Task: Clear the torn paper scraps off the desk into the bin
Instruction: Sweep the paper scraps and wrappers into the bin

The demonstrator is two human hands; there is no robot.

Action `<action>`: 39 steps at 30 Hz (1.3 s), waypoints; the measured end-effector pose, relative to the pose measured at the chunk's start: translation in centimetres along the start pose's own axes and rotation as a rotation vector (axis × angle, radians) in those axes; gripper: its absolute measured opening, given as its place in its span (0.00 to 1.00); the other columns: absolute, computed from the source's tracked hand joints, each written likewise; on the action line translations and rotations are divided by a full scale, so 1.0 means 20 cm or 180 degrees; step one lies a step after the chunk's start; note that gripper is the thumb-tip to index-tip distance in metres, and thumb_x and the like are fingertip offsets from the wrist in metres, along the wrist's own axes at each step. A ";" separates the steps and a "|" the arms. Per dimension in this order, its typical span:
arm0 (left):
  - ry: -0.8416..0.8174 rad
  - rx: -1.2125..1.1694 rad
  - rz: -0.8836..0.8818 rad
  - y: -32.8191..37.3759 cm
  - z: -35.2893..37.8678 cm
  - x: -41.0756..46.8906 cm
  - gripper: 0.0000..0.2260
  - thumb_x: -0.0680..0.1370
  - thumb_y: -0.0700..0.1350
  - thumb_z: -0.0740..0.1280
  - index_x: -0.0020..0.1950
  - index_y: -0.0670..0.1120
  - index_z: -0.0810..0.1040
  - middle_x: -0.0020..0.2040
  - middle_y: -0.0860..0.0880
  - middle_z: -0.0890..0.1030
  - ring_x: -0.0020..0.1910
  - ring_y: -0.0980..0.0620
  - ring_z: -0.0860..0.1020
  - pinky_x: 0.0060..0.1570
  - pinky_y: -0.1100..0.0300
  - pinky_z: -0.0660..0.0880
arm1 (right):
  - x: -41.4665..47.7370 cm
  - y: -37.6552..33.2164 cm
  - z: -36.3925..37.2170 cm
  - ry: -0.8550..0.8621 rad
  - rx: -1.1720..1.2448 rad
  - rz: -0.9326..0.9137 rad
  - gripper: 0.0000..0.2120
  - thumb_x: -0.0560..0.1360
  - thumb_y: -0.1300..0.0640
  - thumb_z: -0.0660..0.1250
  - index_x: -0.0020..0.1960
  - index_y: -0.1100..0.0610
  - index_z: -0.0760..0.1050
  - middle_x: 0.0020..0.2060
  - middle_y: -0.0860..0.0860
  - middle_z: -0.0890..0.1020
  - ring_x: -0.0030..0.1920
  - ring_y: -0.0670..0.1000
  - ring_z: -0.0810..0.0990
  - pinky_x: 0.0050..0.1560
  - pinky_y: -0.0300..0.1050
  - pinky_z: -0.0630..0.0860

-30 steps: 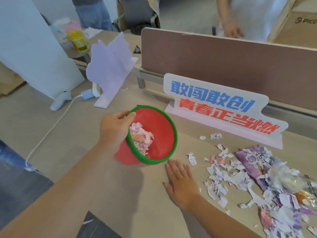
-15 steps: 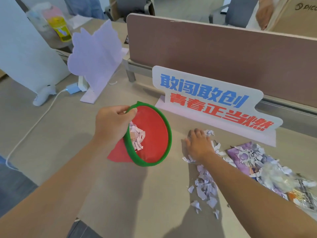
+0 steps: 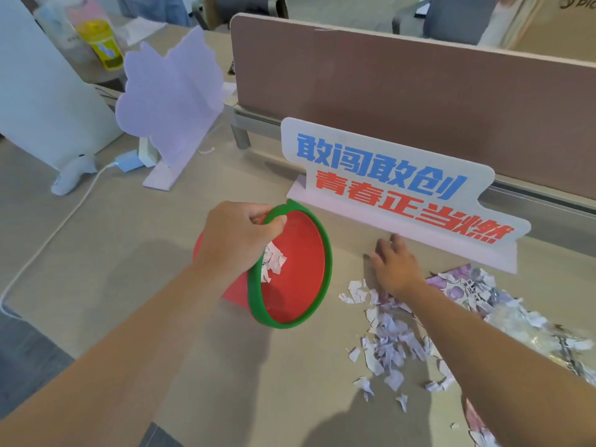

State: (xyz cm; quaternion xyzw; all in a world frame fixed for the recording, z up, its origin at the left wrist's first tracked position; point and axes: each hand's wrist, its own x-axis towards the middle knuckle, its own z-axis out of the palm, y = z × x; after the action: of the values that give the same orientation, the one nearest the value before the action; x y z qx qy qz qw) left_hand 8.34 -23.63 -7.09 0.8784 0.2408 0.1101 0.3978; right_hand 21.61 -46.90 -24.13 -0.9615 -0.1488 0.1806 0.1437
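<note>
Bin (image 3: 300, 253): red with a green rim, tilted steeply, mouth turned right toward the loose scraps. A few torn pieces lay inside against its left wall.
Left hand (image 3: 235, 240): clamped on the bin's upper rim, fingers curled over the green edge.
Right hand (image 3: 395, 266): fingers straight and spread, palm down on the worktop (image 3: 129, 259), holding nothing, somewhat blurred. It lay just right of the bin, near the foot of the sign (image 3: 387, 185).
Scraps (image 3: 390, 346): a white and lilac heap on the worktop, running from the right hand along under the forearm, apart from the bin.
Wrapper (image 3: 458, 285): purple print, beside the heap on its right, partly under shreds.
Partition (image 3: 387, 91): brown, behind the sign.
Cable (image 3: 48, 240): white, far left.
</note>
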 end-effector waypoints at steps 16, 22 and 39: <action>-0.0125 -0.0308 0.0055 0.03 0.00 -0.07 0.06 0.71 0.49 0.72 0.37 0.61 0.83 0.37 0.40 0.83 0.35 0.54 0.75 0.48 0.52 0.78 | -0.84 0.09 0.13 0.0655 0.0704 -0.0644 0.35 0.73 0.31 0.43 0.74 0.49 0.57 0.74 0.50 0.56 0.75 0.50 0.50 0.73 0.50 0.51; -0.0202 -0.0345 0.0127 0.03 0.01 -0.08 0.09 0.71 0.48 0.72 0.33 0.60 0.81 0.38 0.39 0.84 0.32 0.55 0.75 0.41 0.57 0.77 | -1.10 0.08 0.33 0.0614 0.0211 0.0132 0.47 0.64 0.23 0.54 0.74 0.42 0.39 0.76 0.56 0.44 0.75 0.58 0.39 0.73 0.59 0.44; -0.0036 -0.0238 0.0003 -0.04 -0.03 -0.11 0.06 0.71 0.48 0.73 0.48 0.53 0.85 0.28 0.65 0.81 0.30 0.69 0.77 0.35 0.76 0.72 | -0.66 -0.05 0.38 0.0999 -0.0226 -0.0678 0.07 0.72 0.51 0.63 0.48 0.52 0.75 0.39 0.53 0.79 0.35 0.58 0.78 0.32 0.47 0.73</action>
State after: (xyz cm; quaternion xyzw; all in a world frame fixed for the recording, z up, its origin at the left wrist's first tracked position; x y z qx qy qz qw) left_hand 5.99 -23.79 -7.32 0.8636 0.2338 0.1143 0.4317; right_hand 6.64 -48.67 -26.51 -0.9612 -0.2318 0.0069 0.1494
